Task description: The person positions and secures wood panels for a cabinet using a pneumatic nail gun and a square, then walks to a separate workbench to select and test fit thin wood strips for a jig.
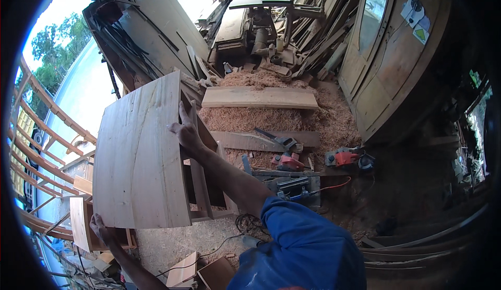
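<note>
A large pale wooden panel (pixel 136 159) stands at a tilt in the left half, with a wooden frame (pixel 200 185) behind its right side. My right hand (pixel 183 129) grips the panel's right edge near its upper part, thumb on the face and fingers reaching behind. Down at the lower left corner, my left hand (pixel 100 228) has hold of the same panel by its edge. A smaller wooden box (pixel 82 222) sits just left of that corner.
Planks (pixel 258 96) lie across heaped shavings. Power planers (pixel 345 158) and a metal tool (pixel 292 184) with a cord rest below them. A wooden door (pixel 391 65) leans at right, stacked boards (pixel 313 29) fill the back, and small boxes (pixel 214 273) lie on the floor.
</note>
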`<state>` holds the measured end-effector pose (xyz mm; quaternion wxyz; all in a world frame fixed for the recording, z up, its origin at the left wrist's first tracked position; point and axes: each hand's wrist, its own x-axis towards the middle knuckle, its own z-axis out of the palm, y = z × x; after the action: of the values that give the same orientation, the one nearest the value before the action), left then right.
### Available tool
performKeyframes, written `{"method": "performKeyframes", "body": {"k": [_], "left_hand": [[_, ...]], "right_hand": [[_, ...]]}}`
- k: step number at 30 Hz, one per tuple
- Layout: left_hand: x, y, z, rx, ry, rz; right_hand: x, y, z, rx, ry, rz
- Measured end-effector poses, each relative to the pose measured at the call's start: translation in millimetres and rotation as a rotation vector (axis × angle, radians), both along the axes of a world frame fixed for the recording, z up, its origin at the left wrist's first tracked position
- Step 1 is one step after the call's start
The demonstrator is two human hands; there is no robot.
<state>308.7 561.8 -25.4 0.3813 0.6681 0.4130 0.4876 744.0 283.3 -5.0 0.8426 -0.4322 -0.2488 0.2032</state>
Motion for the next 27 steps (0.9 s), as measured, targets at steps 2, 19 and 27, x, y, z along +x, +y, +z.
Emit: {"method": "performKeyframes", "body": {"k": [2, 19, 27], "left_hand": [[-2.3, -20.7, 7.8, 0.020, 0.057, 0.071], [43.8, -170.0, -1.6, 0.000, -0.234, 0.423], [61.6, -191.5, 15.4, 0.188, 0.057, 0.543]], "right_hand": [[9.8, 5.9, 2.0, 0.045, 0.030, 0.078], [93.7, 79.0, 2.0, 0.128, 0.097, 0.587], [127.0, 93.8, -8.1, -0.155, -0.114, 0.533]]}}
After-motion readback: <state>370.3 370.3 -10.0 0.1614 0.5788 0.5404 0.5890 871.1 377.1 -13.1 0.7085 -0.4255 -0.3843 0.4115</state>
